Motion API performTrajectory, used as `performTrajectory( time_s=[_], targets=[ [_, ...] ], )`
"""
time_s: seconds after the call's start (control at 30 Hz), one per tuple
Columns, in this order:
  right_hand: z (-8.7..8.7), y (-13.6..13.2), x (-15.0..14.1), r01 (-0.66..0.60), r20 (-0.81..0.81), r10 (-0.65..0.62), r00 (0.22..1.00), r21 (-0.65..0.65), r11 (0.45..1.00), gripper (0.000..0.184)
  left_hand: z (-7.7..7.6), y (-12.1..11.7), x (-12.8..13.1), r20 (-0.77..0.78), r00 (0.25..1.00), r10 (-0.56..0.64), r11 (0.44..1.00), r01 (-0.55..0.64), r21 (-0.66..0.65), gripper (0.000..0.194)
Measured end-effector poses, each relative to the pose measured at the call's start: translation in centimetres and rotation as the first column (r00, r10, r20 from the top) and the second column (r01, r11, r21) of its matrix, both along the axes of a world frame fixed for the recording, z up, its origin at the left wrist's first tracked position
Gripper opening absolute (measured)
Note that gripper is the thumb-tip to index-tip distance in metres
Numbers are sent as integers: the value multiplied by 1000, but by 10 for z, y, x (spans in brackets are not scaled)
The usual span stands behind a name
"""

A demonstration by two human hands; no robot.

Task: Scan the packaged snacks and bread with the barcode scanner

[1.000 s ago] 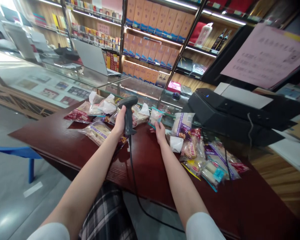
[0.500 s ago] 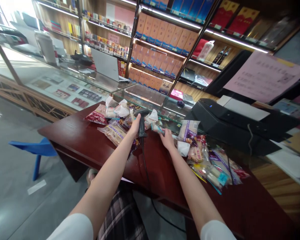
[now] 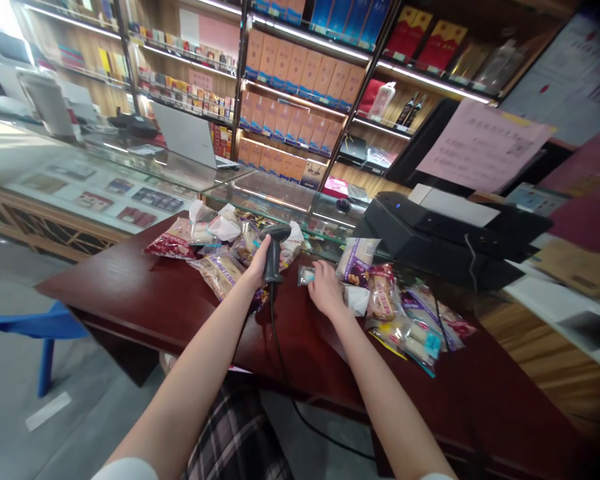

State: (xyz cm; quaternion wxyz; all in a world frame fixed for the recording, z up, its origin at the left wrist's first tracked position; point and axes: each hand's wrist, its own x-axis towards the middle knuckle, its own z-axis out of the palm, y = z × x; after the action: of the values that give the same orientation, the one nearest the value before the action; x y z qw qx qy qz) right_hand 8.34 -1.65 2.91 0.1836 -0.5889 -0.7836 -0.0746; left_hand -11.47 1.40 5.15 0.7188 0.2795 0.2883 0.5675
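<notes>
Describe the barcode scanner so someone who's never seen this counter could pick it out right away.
Start at the dark red counter, where soft snack packets lie in heaps. Above them, the left hand grips a black handheld barcode scanner, its black cord trailing down across the counter, unlike the packets around it.

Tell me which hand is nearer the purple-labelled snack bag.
Right. The right hand sits just left of the purple-labelled snack bag, while the left hand, gripping the barcode scanner, is farther left of it.
</notes>
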Motion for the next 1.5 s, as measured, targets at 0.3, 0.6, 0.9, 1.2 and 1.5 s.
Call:
performTrajectory(
  time_s=[0.3, 0.6, 0.9, 1.2, 1.5],
  targets=[
    [-35, -3, -24, -336, -99, 329, 939, -66, 940, 55, 2, 6, -13, -269, 919, 290, 957, -282, 67, 45],
    [-37, 0, -21, -409, -230, 373, 899, -133, 903, 65, 2, 6, -3, -302, 931, 204, 964, -245, -103, 46],
    [-30, 7, -20, -433, -802, 304, 514, 63, 899, 34, 8, 0, -5, -146, 989, -2, 992, -16, -127, 52],
    [-26, 17, -7, -254, -917, 218, 334, 135, 958, 49, 17, -8, -7, -118, 988, -102, 995, 103, 0, 56],
    [-17, 19, 21, -220, -724, 165, 670, 19, 975, 48, 11, -5, -8, -155, 980, -123, 988, 135, 71, 55]
  ],
)
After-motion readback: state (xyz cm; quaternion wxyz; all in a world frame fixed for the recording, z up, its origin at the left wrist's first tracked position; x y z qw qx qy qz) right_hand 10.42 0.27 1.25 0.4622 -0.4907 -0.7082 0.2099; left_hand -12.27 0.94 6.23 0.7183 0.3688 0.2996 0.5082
